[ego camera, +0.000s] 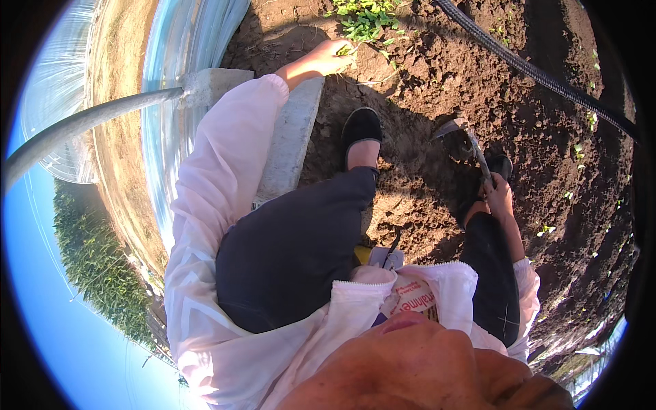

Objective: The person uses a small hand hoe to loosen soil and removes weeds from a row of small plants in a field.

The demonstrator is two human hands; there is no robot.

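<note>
My left hand (330,57) is closed around a small green weed (346,50), reaching out at the edge of the soil. A thin pale stem or root (376,82) trails over the ground just by that hand. Right beyond the fingers lies a patch of green leafy plants (365,21); whether they are rooted or loose I cannot tell. My right hand (498,195) grips the handle of a sickle (477,148) beside my right shoe. Its curved metal blade (451,127) is low over the dark soil, pointing left between my feet.
A concrete block (292,133) lies left of my left shoe (363,128), with a metal pipe (102,107) rising from it. Plastic sheeting (174,61) runs along the left. A dark braided hose (533,72) crosses at upper right. Small seedlings (546,230) dot the tilled soil (569,195).
</note>
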